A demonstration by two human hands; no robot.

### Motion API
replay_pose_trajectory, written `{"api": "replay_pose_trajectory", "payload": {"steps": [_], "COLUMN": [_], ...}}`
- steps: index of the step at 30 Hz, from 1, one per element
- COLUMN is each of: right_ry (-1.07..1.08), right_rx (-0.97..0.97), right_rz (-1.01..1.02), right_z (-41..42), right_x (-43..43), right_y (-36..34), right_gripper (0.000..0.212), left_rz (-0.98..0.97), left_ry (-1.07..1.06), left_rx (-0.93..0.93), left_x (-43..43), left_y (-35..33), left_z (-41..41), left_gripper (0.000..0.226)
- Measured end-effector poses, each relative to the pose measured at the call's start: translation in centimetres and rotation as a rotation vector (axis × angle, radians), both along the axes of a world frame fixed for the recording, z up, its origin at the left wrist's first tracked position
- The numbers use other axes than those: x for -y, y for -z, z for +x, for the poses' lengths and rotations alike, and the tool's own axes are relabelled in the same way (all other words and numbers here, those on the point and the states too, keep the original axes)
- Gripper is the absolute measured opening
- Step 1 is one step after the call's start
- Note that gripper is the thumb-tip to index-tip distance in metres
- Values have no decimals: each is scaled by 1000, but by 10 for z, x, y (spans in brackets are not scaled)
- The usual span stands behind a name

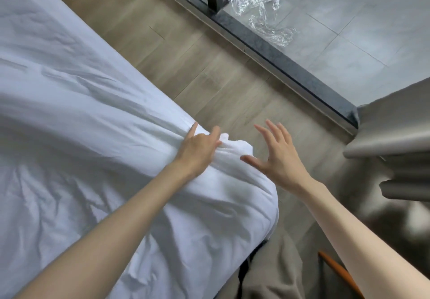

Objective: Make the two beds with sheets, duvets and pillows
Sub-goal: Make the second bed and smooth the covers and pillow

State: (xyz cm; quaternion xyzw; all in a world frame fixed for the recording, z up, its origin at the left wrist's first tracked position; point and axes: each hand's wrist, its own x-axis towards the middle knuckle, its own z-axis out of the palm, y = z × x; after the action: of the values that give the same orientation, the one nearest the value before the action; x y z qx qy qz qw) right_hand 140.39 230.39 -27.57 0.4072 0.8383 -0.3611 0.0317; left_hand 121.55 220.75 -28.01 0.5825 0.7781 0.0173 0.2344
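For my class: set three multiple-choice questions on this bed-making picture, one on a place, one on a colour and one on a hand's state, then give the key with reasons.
1. Where does the crumpled clear plastic wrap lie?
A. On the bed
B. On the grey tiles beyond the dark door sill
C. On the wooden floor by the hands

2. What colour is the wrinkled bedding?
A. White
B. Brown
C. Green

3. What is the right hand doing?
A. Gripping the bedding
B. Open, fingers spread, gripping nothing
C. Holding a pillow

Key:
1 B: the wrap sits on tiles past the sill.
2 A: the cloth is plainly white.
3 B: only the left hand grips the bedding.
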Motion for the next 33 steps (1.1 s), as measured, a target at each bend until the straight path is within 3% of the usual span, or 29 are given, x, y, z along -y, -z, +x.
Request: {"api": "replay_pose_trajectory", "payload": {"steps": [3,7,14,16,19,23,27,33], "right_ry": [-199,-498,-751,-723,-695,-699,-629,-667], "right_rx": [47,235,231,220,246,158,207,377], "right_rz": [0,75,117,74,177,220,108,180], "right_z": [-4,-9,-22,-19,-2,17,33,52], "right_x": [15,33,35,38,42,71,104,136], "right_y": [-10,-8,-7,-14,-33,-55,-73,-82], "right_gripper": [104,106,50,35,33,40,48,32], "left_rz": [109,359,363,328,201,26,5,93], "left_ry": [-13,-83,-53,-69,-79,100,390,465], "left_rx": [3,-40,-1,5,126,-53,-185,-198], "left_x": [44,73,107,110,104,89,91,180], "left_y": [-17,-37,-44,-49,-59,-71,-81,-69], "left_z": [14,34,44,45,42,33,33,42], "left_gripper": [7,10,15,13,13,79,44,74]}}
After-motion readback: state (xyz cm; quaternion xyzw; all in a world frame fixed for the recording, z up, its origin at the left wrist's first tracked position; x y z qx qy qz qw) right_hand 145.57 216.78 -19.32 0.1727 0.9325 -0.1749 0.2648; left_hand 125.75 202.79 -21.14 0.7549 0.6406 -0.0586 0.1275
